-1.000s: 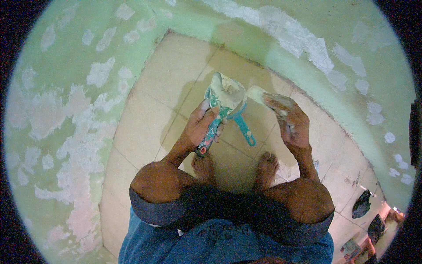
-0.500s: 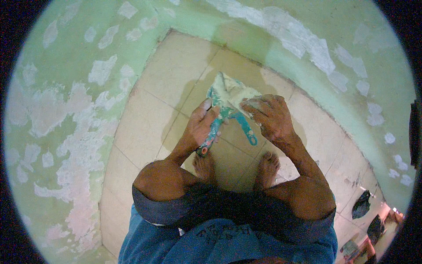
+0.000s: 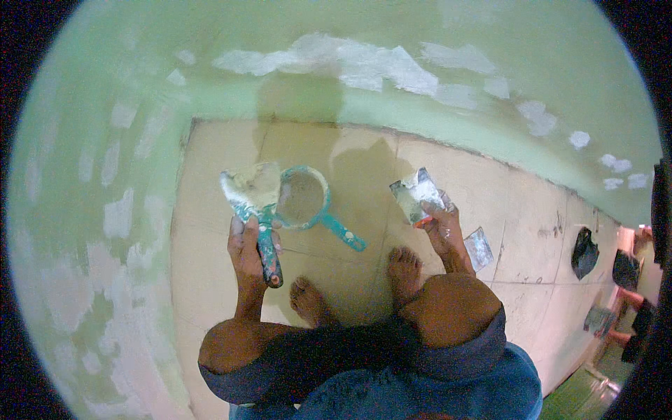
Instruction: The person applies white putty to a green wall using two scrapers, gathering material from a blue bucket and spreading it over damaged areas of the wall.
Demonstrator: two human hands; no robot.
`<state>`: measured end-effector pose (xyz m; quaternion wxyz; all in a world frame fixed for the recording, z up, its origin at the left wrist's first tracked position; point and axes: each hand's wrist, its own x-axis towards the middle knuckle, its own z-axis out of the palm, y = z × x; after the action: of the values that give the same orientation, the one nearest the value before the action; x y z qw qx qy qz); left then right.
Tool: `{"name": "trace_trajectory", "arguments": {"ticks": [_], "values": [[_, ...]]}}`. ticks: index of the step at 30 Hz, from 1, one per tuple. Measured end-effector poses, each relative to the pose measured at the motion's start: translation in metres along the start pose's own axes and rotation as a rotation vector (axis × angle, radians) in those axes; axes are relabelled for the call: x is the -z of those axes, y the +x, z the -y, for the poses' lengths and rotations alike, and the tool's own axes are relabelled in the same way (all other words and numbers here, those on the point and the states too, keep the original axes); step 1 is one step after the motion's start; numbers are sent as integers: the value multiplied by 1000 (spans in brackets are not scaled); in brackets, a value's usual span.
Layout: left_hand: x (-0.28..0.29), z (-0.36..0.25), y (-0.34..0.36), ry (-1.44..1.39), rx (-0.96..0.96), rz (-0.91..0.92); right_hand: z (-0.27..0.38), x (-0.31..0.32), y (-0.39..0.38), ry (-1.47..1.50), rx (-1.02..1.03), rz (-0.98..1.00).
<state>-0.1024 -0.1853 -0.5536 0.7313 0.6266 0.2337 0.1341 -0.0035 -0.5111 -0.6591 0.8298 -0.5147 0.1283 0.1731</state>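
My left hand is closed around the teal, putty-smeared handle of a wide putty knife, its blade coated in pale putty. Right beside that blade is a round teal dipper with a stubby handle, smeared with putty along its rim. The blade overlaps its left side in view. On the other side, my right hand grips a flat rectangular metal scraper blade with whitish putty on its face and a bit of orange at its lower edge. The two hands are well apart, above the tiled floor.
A thin grey plate lies on the floor by my right wrist. Green walls with white putty patches rise ahead and at left. Farther right are a black plastic bag and another person's arm. My feet stand below.
My hands have moved apart: the left one with the putty knife leftward and lower, the right one away from that blade, showing the metal scraper. The view has turned rightward; the dipper is more exposed.
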Motion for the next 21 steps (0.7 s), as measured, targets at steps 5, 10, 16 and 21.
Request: {"name": "trace_trajectory", "arguments": {"ticks": [5, 10, 16, 21], "values": [[-6, 3, 1, -12, -18, -145, -25, 9, -9, 330, -160, 12], [5, 13, 3, -47, -73, -93, -22, 27, -4, 380, -99, -28], [11, 17, 5, -5, -73, -91, -8, 60, 12, 477, 18, -146], [8, 15, 5, 14, -93, -96, 26, 82, 21, 456, 239, -232]]}}
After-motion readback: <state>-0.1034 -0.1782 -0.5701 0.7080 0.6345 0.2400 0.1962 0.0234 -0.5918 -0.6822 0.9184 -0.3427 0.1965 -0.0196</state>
